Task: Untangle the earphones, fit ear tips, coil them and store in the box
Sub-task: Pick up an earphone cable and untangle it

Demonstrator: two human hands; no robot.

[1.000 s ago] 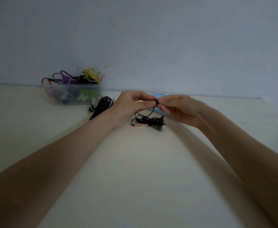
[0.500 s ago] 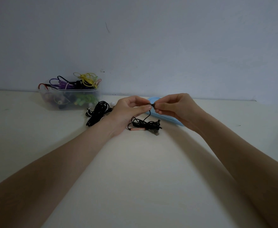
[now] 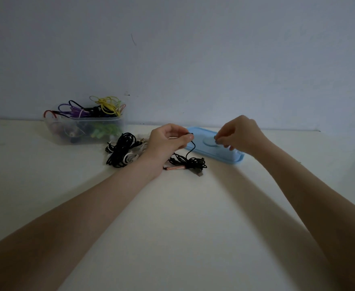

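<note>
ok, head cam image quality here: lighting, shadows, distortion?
Head view: dim, bluish and underexposed; soft arm shadows fall on the table; no glare; wide-angle stretch swells the forearms at the lower corners; the black earphones read as a dark tangle; what the right hand pinches is too small to tell.

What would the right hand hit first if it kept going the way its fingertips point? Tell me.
The right hand points leftward and slightly down, over the blue lid. Going on, it would probably meet the left hand and the earbud it pinches, though depth is unclear.
</note>
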